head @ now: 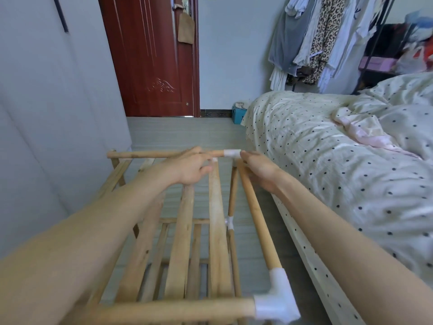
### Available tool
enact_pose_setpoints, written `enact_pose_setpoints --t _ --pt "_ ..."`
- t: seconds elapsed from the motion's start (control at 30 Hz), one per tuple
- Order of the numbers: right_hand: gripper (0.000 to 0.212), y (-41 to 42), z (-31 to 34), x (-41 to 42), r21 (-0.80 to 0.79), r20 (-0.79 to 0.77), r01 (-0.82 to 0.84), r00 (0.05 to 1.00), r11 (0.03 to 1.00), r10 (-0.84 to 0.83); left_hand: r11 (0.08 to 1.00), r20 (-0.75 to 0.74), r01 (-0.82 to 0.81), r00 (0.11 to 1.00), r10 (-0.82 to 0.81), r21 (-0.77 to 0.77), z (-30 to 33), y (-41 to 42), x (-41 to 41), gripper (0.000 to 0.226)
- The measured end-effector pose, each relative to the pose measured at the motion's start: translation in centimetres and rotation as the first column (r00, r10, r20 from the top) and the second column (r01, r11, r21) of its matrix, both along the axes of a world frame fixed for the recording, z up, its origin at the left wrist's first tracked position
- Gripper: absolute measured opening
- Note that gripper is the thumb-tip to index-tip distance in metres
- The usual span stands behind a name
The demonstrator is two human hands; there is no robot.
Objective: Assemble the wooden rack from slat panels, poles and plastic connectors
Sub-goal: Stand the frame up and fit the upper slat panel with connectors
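The wooden rack stands on the floor in front of me. Its top slat panel (216,226) runs away from me between round poles. My left hand (189,166) lies on the far pole (140,154), fingers stretched toward the white far corner connector (232,153). My right hand (256,168) grips the upper end of the right side pole (257,219) right at that connector. The pole's near end sits in a white elbow connector (277,299), which also takes the near pole (175,310). A smaller white connector (230,222) joins the upright poles below.
A bed with a dotted cover (328,160) runs close along the rack's right side. A white wardrobe (46,113) stands at the left and a red-brown door (152,55) straight ahead. Clothes (316,38) hang at the back right, and a blue box (239,114) sits by the bed's far corner.
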State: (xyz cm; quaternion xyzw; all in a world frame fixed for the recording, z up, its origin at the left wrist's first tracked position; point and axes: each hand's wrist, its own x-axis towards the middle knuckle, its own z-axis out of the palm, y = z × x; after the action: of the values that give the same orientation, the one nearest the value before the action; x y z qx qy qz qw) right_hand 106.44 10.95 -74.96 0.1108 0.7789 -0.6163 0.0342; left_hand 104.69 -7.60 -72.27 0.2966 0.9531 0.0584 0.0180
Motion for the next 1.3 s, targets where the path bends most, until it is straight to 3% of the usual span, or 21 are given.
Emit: enact_pose_setpoints --t 0.1,0.2,0.3,0.47,0.57,0.63,0.83,1.1,1.3 --pt "0.045 0.3 0.2 5.7 -0.02 -0.014 -0.064 0.998 0.998 0.063 0.996 -0.013 0.07 0.997 -0.07 0.046 1.3 -0.7 4.9 0.025" --pt "0.038 -0.4 0.6 12.0 -0.073 -0.044 -0.117 0.993 0.99 0.114 0.98 -0.022 0.128 0.992 -0.126 0.155 1.7 -0.9 10.8 0.024" --pt "0.028 -1.5 0.9 16.9 -0.154 -0.081 -0.082 0.994 0.985 0.07 0.967 -0.009 0.132 0.991 -0.133 0.219 0.9 -1.4 15.6 0.027" --pt "0.035 -3.4 -0.5 21.1 -0.186 -0.14 -0.059 0.99 0.981 0.033 0.949 0.013 0.121 0.991 -0.13 0.292 -1.1 -2.6 21.2 0.026" --pt "0.035 -4.2 -1.5 21.5 -0.279 -0.165 -0.022 0.986 0.96 -0.025 0.965 -0.063 0.18 0.983 -0.171 0.188 -1.3 -3.0 23.2 0.028" --pt "0.046 -4.4 -1.7 21.4 -0.337 -0.154 -0.01 0.987 0.942 -0.045 0.969 -0.169 0.224 0.964 -0.205 0.105 -1.6 -3.3 23.7 0.028" --pt "0.044 -4.3 -2.0 20.2 -0.506 -0.094 -0.029 0.995 0.862 -0.022 0.958 -0.284 0.247 0.938 -0.198 0.146 -2.5 -3.5 23.5 0.018" --pt "0.026 -3.5 -2.5 19.6 -0.482 -0.131 -0.091 0.991 0.871 0.031 0.931 -0.505 0.332 0.836 -0.214 0.154 -4.2 -3.1 22.3 0.03" --pt "0.034 -2.8 -2.2 19.4 -0.462 -0.128 -0.164 0.985 0.872 0.117 0.927 -0.51 0.322 0.84 -0.186 0.192 -4.4 -2.4 22.5 0.032"
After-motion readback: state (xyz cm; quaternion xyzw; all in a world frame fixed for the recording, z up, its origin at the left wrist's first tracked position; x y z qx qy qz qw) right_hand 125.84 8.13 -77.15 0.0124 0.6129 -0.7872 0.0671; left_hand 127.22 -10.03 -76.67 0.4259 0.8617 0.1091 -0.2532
